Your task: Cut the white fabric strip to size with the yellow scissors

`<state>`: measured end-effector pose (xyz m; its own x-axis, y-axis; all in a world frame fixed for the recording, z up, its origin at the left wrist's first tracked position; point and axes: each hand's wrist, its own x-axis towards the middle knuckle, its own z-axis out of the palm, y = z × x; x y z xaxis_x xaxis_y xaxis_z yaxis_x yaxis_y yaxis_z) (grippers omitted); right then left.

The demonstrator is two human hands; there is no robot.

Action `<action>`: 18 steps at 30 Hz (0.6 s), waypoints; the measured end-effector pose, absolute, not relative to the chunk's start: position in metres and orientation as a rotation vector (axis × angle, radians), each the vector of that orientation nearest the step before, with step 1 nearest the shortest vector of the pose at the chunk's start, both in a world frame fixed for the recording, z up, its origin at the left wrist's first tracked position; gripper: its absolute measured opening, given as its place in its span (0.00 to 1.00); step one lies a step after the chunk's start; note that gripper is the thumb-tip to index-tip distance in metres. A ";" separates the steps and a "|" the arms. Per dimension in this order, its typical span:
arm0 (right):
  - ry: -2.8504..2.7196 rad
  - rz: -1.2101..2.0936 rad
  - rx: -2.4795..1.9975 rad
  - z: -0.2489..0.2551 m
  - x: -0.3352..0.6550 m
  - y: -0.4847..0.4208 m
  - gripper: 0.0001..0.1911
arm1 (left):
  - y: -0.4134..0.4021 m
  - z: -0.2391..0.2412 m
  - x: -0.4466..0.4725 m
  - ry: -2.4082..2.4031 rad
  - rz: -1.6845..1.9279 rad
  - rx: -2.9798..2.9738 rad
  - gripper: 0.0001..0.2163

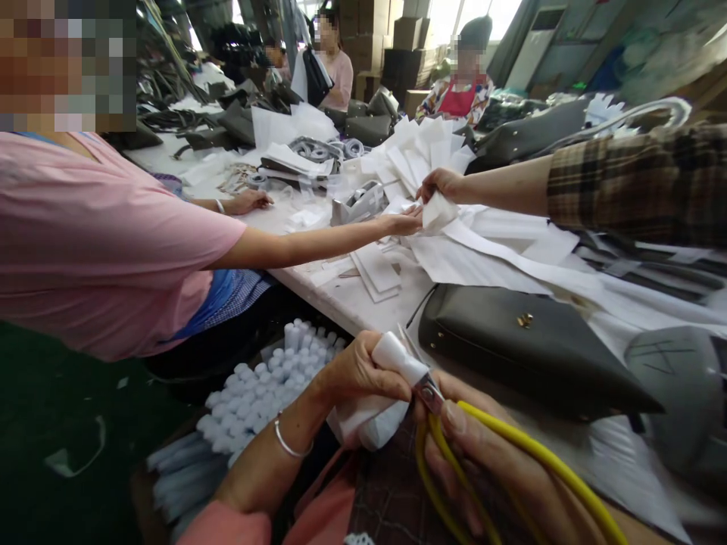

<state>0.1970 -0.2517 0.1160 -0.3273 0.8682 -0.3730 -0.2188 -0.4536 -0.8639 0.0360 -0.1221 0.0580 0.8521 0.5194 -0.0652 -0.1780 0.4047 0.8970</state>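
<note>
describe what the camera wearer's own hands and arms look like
The left hand is ungloved, with a slim, shiny silver-coloured bangle around the wrist and a plain coral-pink sleeve higher on the arm. The right hand is ungloved too; no bracelet or sleeve shows on the part in view.

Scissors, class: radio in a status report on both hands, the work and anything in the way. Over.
Left fingers gripping white roll. Right fingers holding scissors, right at it. Dark bag close beyond.

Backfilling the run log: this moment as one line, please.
left hand: grips white material | right hand: holds yellow-handled scissors | dark bag: on table
</note>
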 end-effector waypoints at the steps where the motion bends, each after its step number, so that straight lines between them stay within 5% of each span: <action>1: -0.927 1.867 -1.141 0.116 0.196 -0.252 0.21 | -0.120 0.057 0.035 0.371 0.456 1.085 0.23; 18: -0.977 1.844 -1.151 0.117 0.198 -0.251 0.22 | -0.130 0.053 0.043 0.376 0.381 1.080 0.22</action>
<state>0.1981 -0.2506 0.1165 -0.3233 0.8738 -0.3631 -0.1905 -0.4360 -0.8796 0.0430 -0.1295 0.0533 0.8733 0.4747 -0.1093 -0.1154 0.4197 0.9003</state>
